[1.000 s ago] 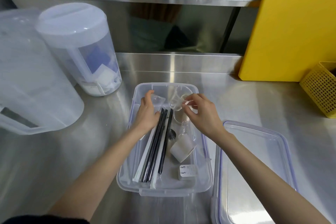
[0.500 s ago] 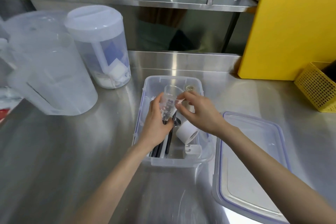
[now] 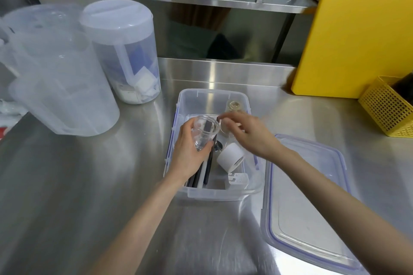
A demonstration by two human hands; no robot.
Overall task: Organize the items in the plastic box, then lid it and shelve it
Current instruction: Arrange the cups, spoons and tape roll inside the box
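— So, where's the plastic box [image 3: 213, 96]?

— On the steel surface [image 3: 78, 174], lid [image 3: 308, 203] just to its right. My left hand [image 3: 190, 152] is clamped on a clear cup [image 3: 204, 133] above it.

— And the right?

— My right hand [image 3: 248, 135] is pinching something small over the box; too blurred to name.

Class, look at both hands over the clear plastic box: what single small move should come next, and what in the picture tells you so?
Probably set the clear plastic cup down inside the clear plastic box. The left hand holds it above the black straws, while the right hand reaches among the items by the white paper roll. The clear lid lies beside the box, so sorting seems unfinished.
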